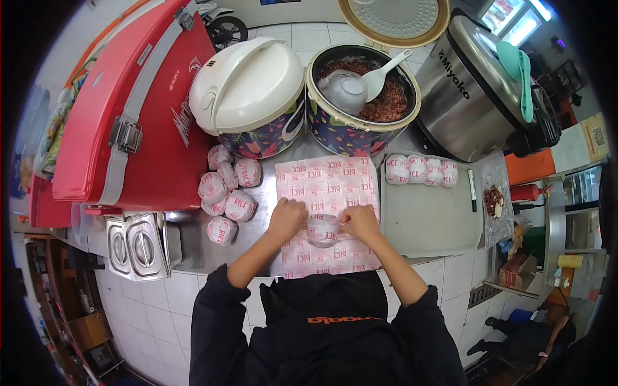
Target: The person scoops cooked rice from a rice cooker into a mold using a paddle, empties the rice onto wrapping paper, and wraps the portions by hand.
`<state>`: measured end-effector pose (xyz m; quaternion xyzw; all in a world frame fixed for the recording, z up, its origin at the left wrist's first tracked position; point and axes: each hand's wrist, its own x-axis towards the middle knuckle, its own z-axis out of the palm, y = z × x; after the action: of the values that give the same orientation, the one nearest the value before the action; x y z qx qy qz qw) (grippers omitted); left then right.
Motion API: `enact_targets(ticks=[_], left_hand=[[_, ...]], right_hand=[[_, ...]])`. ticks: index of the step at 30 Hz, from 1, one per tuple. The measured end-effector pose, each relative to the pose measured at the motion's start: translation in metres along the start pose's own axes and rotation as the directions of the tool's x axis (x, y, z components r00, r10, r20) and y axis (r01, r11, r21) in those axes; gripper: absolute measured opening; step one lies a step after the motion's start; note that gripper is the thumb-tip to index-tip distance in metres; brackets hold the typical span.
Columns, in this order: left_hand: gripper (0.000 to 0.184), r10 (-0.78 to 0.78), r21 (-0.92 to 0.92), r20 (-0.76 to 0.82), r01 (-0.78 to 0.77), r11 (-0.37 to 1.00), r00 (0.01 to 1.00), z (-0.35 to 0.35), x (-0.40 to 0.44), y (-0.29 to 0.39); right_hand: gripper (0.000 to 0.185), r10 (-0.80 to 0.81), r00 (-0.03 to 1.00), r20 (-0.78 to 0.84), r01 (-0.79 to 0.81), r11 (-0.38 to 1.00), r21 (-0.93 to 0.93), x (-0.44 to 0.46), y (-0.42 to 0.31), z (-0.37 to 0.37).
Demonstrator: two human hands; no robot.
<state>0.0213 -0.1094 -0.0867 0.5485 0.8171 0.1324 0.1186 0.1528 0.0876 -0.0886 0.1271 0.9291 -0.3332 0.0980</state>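
So my steel counter (257, 239) is carrying pretty much everything right now. The big red cooler box (158, 109) is hogging the left side, and the silver Miyako cooker (460, 90) is sitting over on the right. Between them, two flowery cookers are standing side by side: the closed cooker (257, 96) is wearing its white lid, while the open cooker (360, 136) is showing dark reddish rice (389, 103), with a white scoop (380, 80) and a clear bowl (345, 91) lying in it.

The shallow tray (428, 222) is resting to my right, holding a row of wrapped bundles (421, 171) at its far end. In front of me, the RICE-printed paper (326, 260) is lying flat, and the rounded packet (323, 230) is sitting on it, right between my hands. My left hand (288, 219) and right hand (360, 222) are both curling closed at its sides; I can't tell if they're pinching any paper. More wrapped balls (222, 188) are bunching up to my left, beside the cooler. Smallest of the lot, a marker (472, 191) is lying along the tray's right edge.
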Motion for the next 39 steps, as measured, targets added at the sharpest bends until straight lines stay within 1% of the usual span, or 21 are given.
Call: enact_targets(ticks=[4,6,8,10,11,14,16,17,18,20,21,22,24,25,26,28,29,32,36,37,39], left_hand=[[0.020,0.105,0.078,-0.271,-0.087,0.993,0.957,0.036,-0.031,0.009],[0.017,0.153,0.126,-0.368,-0.114,0.985,0.917,0.040,-0.037,0.011],[0.018,0.172,0.031,-0.506,-0.181,0.983,0.845,0.040,-0.037,0.013],[0.023,0.156,-0.033,-0.498,-0.199,0.980,0.853,0.026,-0.035,0.021],[0.022,0.144,-0.066,-0.463,-0.196,0.978,0.874,0.021,-0.037,0.022],[0.020,0.112,-0.088,-0.411,-0.162,0.983,0.904,0.028,-0.044,0.012],[0.026,-0.064,-0.328,-0.489,-0.115,0.938,0.870,0.040,-0.040,0.019],[0.025,-0.307,-0.609,-0.384,0.011,0.793,0.871,0.048,-0.039,0.026],[0.025,-0.313,-0.613,-0.379,0.016,0.790,0.871,0.043,-0.034,0.037],[0.021,-0.705,-0.851,-0.162,0.264,0.454,0.691,0.011,-0.021,0.064],[0.022,-0.717,-0.895,-0.136,0.225,0.385,0.683,-0.010,-0.013,0.077],[0.022,-0.711,-0.898,-0.126,0.225,0.379,0.692,-0.008,-0.008,0.076],[0.017,-0.440,-0.656,-0.190,0.220,0.722,0.878,0.002,0.001,0.075],[0.017,-0.225,-0.604,-0.274,0.015,0.797,0.935,0.004,0.000,0.074],[0.017,-0.230,-0.604,-0.271,0.021,0.797,0.935,0.005,0.001,0.070],[0.017,0.002,-0.593,-0.202,-0.124,0.795,0.979,0.004,0.008,0.059],[0.017,-0.001,-0.594,-0.200,-0.121,0.795,0.980,0.003,0.010,0.056],[0.007,-0.343,-0.540,-0.044,0.267,0.798,0.938,0.004,0.021,0.053],[0.009,-0.572,-0.610,-0.148,0.381,0.695,0.807,0.016,0.022,0.063],[0.009,-0.573,-0.611,-0.143,0.383,0.693,0.807,0.020,0.024,0.063],[0.015,-0.522,-0.774,-0.427,0.001,0.634,0.738,0.029,0.029,0.061]], right_hand=[[0.016,-0.087,0.973,-0.214,0.059,0.989,-0.132,-0.033,-0.014,0.026],[0.008,-0.231,0.841,-0.489,0.128,0.964,-0.234,-0.043,-0.017,0.041],[0.016,-0.168,0.885,-0.434,0.076,0.972,-0.221,-0.056,-0.016,0.053],[0.031,-0.235,0.847,-0.478,0.125,0.960,-0.250,-0.060,-0.023,0.051],[0.040,-0.195,0.893,-0.406,0.145,0.978,-0.151,-0.064,-0.029,0.051],[0.037,-0.163,0.885,-0.437,0.117,0.984,-0.131,-0.063,-0.044,0.048],[0.034,-0.105,0.902,-0.418,0.105,0.994,-0.022,-0.055,-0.042,0.034],[0.032,-0.048,0.925,-0.378,0.094,0.990,0.103,-0.051,-0.040,0.028],[0.032,-0.045,0.927,-0.371,0.090,0.991,0.104,-0.047,-0.042,0.015],[0.023,0.204,0.962,-0.180,-0.193,0.978,0.076,-0.034,-0.055,-0.017],[0.020,0.249,0.952,-0.179,-0.241,0.968,0.065,-0.025,-0.059,-0.028],[0.020,0.300,0.937,-0.182,-0.296,0.954,0.050,-0.018,-0.059,-0.036],[0.016,0.266,0.934,-0.237,-0.290,0.954,-0.072,0.001,-0.056,-0.038],[0.011,0.209,0.938,-0.277,-0.265,0.946,-0.184,0.009,-0.057,-0.032],[0.011,0.208,0.939,-0.273,-0.262,0.948,-0.182,0.014,-0.056,-0.022],[0.010,-0.039,0.937,-0.347,-0.065,0.957,-0.283,0.021,-0.064,-0.012],[0.011,-0.088,0.952,-0.293,0.013,0.969,-0.246,0.015,-0.066,-0.007],[0.013,-0.220,0.908,-0.357,0.160,0.969,-0.189,0.002,-0.063,0.006],[0.020,-0.226,0.881,-0.416,0.170,0.971,-0.167,-0.019,-0.052,0.022],[0.023,-0.240,0.846,-0.477,0.192,0.970,-0.149,-0.024,-0.050,0.023],[0.026,-0.249,0.808,-0.535,0.212,0.969,-0.130,-0.031,-0.045,0.028]])
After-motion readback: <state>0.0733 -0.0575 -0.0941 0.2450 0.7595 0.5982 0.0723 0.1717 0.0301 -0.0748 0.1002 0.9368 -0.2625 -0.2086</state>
